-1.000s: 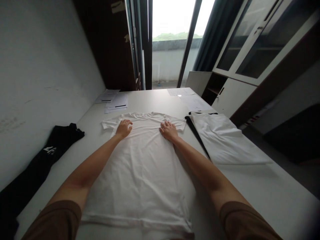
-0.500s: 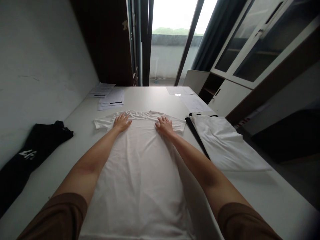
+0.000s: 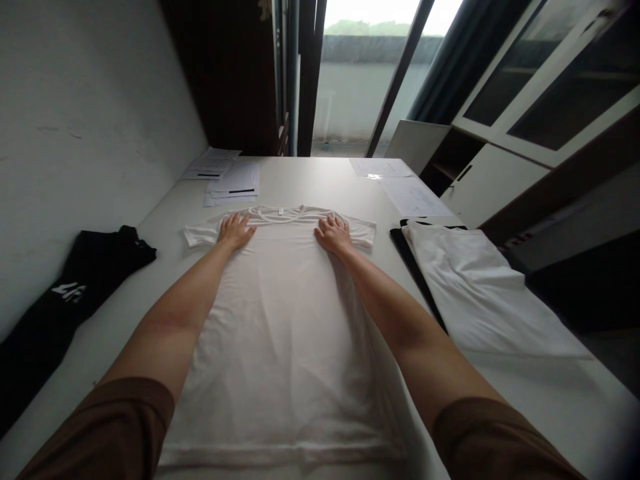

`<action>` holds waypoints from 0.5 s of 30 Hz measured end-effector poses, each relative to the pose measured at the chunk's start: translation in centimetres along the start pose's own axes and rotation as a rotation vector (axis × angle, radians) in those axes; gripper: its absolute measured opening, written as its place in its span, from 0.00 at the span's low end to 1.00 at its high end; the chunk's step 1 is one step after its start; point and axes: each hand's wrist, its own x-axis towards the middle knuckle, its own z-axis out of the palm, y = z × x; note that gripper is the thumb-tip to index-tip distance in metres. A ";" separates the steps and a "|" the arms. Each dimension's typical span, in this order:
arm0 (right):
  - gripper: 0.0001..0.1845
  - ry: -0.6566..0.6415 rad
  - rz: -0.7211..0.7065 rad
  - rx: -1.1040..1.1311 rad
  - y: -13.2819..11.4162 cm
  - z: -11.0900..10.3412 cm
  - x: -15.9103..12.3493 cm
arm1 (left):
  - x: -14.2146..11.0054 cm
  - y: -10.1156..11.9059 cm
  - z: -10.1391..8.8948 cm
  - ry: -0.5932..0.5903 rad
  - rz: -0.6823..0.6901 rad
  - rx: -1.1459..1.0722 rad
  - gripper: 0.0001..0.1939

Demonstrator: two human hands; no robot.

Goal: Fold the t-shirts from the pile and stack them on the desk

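Shirt [image 3: 295,313], white, neck end toward far edge of desk [image 3: 310,180]; left hand [image 3: 235,232] and right hand [image 3: 333,233] opened upon shoulders, gripping nothing; even, light outward pressure advisable.

Single head-worn view, close above white table [image 3: 310,181], facing forward and down along forearms [image 3: 184,310] (both enter from below) toward glass door [image 3: 357,87] beyond.

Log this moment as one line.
left hand: on white short-sleeved fabric shirt; right hand: on same shirt; shirt: laid out, collar at far end
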 end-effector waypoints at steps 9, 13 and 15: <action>0.33 -0.009 -0.089 0.021 0.4 -0.7 -1.0 | -4.8 -7.5 -2.4 0.060 -0.102 0.038 0.34; 0.32 0.024 -0.202 0.035 -0.2 -1.8 -4.4 | -8.5 -10.5 -3.5 0.071 -0.133 0.084 0.34; 0.32 0.035 -0.245 0.050 -0.4 -2.2 -6.7 | -9.8 -11.3 -3.9 0.004 -0.152 0.095 0.33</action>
